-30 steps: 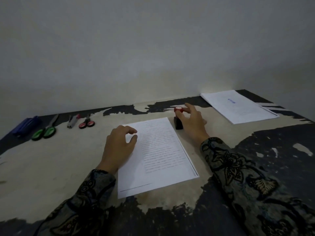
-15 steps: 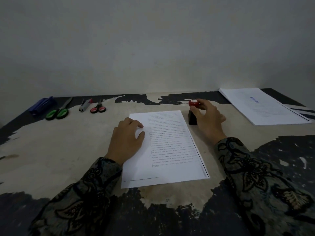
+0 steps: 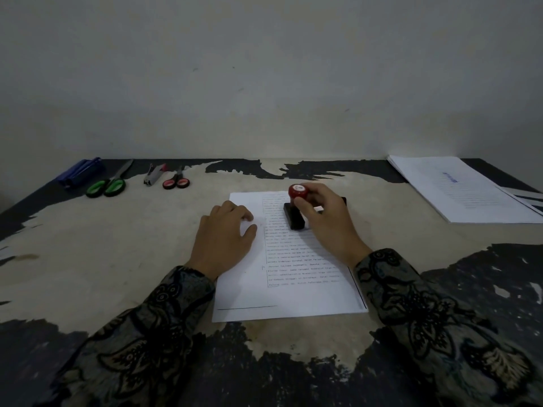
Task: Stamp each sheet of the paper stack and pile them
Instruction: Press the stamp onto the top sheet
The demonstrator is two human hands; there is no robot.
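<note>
Since half a second ago the stamp (image 3: 295,207) has come off the table beside the sheet (image 3: 289,259) and now sits over its upper part, black base down on the printed text as far as I can tell. Right hand (image 3: 326,221) grips the stamp, fingers curled around the handle just under the red knob. Left hand (image 3: 224,236) lies on the sheet's left edge, middle of the frame, fingers loosely bent and holding nothing, just pressing the paper flat. Over at the upper right there's the pile (image 3: 458,189) of sheets, top one showing a blue mark. Upper left of the frame has green scissors (image 3: 107,183), smaller red scissors (image 3: 176,181), a stapler (image 3: 154,173) between them and something blue (image 3: 80,171) I can't make out, all on the worn table (image 3: 117,259).
</note>
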